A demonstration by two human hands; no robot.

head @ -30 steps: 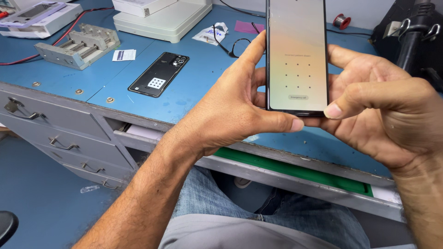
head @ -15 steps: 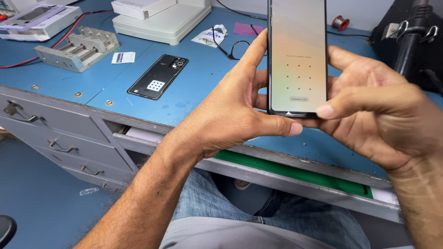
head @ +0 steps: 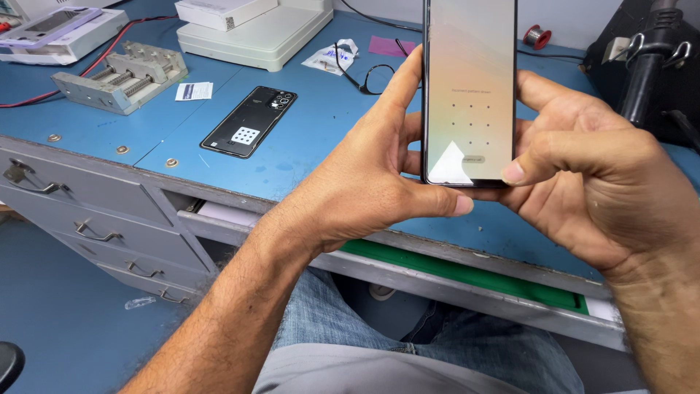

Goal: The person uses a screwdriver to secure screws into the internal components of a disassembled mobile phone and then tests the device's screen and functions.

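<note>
I hold a smartphone (head: pixel 469 87) upright in front of me, its lit screen showing a grid of dots. My left hand (head: pixel 364 171) grips its left edge and bottom, thumb lying under the lower end. My right hand (head: pixel 598 175) holds the right side, its thumb tip pressed on the screen's bottom right corner, where a white triangular flap of film lifts at the lower left. A black phone back cover (head: pixel 249 121) with a white sticker lies flat on the blue workbench (head: pixel 321 138), left of my left hand.
A grey metal clamp jig (head: pixel 120 76) and a white flat machine (head: pixel 255 33) stand at the back left. A small white packet (head: pixel 332 57), black cable, solder spool (head: pixel 537 35) and black stand (head: pixel 649 66) sit behind. Grey drawers (head: pixel 87 211) lie below; one drawer under the bench is open.
The phone has shifted slightly with both hands. A white triangular flap now shows at the screen's lower left, and my right thumb sits at the bottom corner.
</note>
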